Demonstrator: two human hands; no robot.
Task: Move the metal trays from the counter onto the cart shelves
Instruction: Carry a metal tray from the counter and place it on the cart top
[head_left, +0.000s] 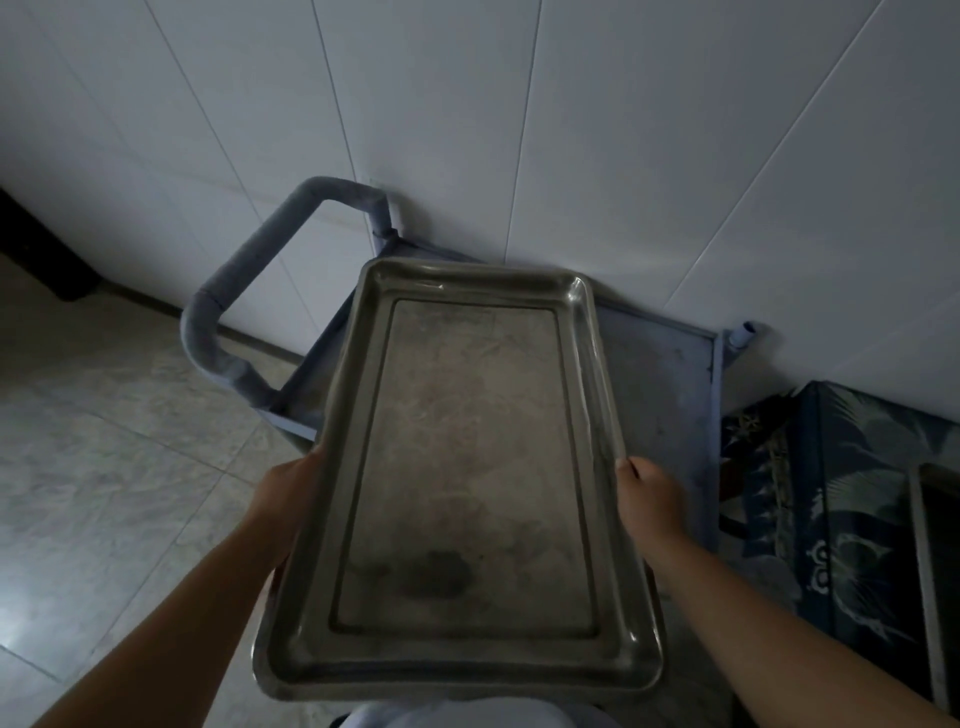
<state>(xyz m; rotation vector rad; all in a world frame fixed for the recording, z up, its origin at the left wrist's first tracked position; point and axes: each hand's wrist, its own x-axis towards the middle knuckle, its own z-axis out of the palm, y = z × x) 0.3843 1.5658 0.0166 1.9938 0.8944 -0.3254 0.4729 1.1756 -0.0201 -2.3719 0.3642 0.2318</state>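
Metal tray (467, 467) held level above cart top shelf (670, 384), long axis running away from you toward the wall (571, 130). Your left hand (288, 499) and right hand (649, 499) are each clamped on a long rim. Lower it flat, clear of the cart handle (249, 291); keep both rims even.

The metal tray (462, 478) covers most of the cart's top shelf (670, 384), so only a strip shows at centre right. The left hand (288, 499) has its fingers tucked under the tray's rim, out of sight. At the lower right edge, a second tray (935, 571) is cut off. Both forearms run out of the bottom of the frame.
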